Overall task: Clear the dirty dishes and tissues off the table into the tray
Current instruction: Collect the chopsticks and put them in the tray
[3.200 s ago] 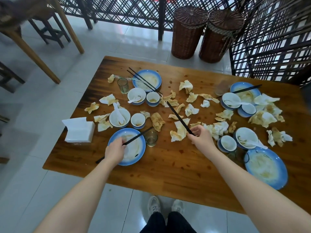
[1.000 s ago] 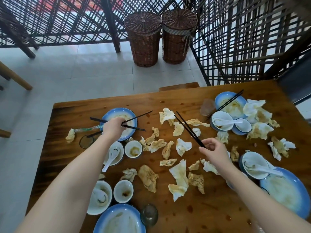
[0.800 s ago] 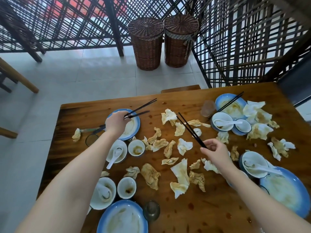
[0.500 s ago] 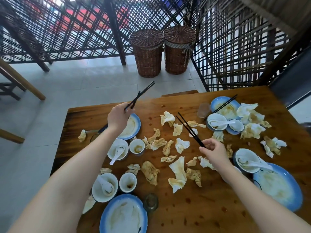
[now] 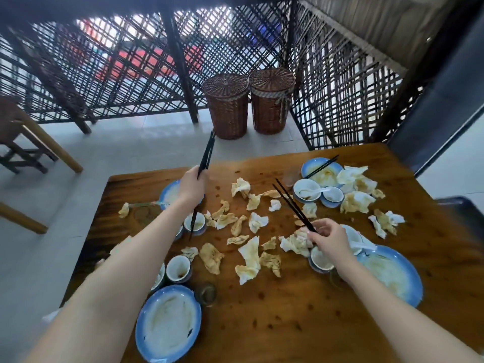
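Observation:
My left hand [image 5: 192,186] grips a bundle of black chopsticks [image 5: 206,155] held almost upright above the far left of the wooden table [image 5: 288,315]. My right hand [image 5: 331,238] pinches a second pair of black chopsticks [image 5: 290,201] slanting up to the left. Several crumpled, stained tissues [image 5: 250,254] litter the middle. A blue-rimmed plate [image 5: 169,322] lies near me at the left, another plate [image 5: 392,275] at the right, and a third plate [image 5: 320,170] at the far right carries one more chopstick pair. Small cups [image 5: 179,268] and bowls with spoons [image 5: 306,189] stand around. No tray is visible.
Two lidded wicker baskets [image 5: 227,106] stand on the tiled floor beyond the table, against a dark lattice screen [image 5: 117,69]. A small glass [image 5: 208,294] sits by the near plate. Wooden furniture legs [image 5: 49,145] show at the left. A dark edge [image 5: 461,205] juts in at the right.
My left hand picked chopsticks off the near plate, then off the far left plate, and has raised the bundle upright. My right hand kept its pair. The view tilted upward.

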`<action>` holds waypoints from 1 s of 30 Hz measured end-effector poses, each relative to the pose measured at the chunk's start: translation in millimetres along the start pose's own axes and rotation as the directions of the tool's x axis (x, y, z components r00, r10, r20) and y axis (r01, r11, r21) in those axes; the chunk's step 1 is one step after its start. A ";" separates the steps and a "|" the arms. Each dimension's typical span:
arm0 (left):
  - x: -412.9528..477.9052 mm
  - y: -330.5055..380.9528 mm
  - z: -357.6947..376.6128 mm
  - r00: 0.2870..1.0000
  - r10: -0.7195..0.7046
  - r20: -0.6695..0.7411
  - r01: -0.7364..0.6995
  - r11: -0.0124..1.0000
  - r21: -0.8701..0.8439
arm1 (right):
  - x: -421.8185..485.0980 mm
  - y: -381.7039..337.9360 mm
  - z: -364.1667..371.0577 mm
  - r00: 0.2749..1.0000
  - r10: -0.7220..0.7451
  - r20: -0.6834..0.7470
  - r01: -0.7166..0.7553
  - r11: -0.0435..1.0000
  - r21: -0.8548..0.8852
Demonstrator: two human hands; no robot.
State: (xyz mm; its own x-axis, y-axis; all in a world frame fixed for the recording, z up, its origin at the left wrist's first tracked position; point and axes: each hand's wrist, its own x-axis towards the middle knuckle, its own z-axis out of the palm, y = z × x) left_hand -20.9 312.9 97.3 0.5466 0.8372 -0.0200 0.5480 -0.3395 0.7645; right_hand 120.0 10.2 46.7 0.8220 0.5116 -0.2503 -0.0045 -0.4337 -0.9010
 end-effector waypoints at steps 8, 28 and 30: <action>-77.8 46.8 67.3 0.997 -0.055 0.045 0.057 0.997 -0.050 | -31.3 26.0 -90.2 1.000 -0.006 0.020 0.005 0.997 0.073; -144.6 93.4 161.0 0.793 -0.284 0.539 0.575 0.641 -0.508 | 5.0 39.5 -155.5 0.999 0.042 0.026 -0.044 0.995 0.093; -139.2 92.8 163.9 0.779 -0.311 0.544 0.599 0.625 -0.501 | 15.9 38.2 -155.8 0.998 0.047 0.036 -0.051 0.995 0.089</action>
State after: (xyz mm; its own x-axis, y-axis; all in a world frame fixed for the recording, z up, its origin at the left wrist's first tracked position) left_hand 57.7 94.5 65.5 0.6002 0.5243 -0.6040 0.3528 0.5043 0.7882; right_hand 221.6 -113.8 63.5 0.7995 0.5171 -0.3056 -0.0967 -0.3913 -0.9152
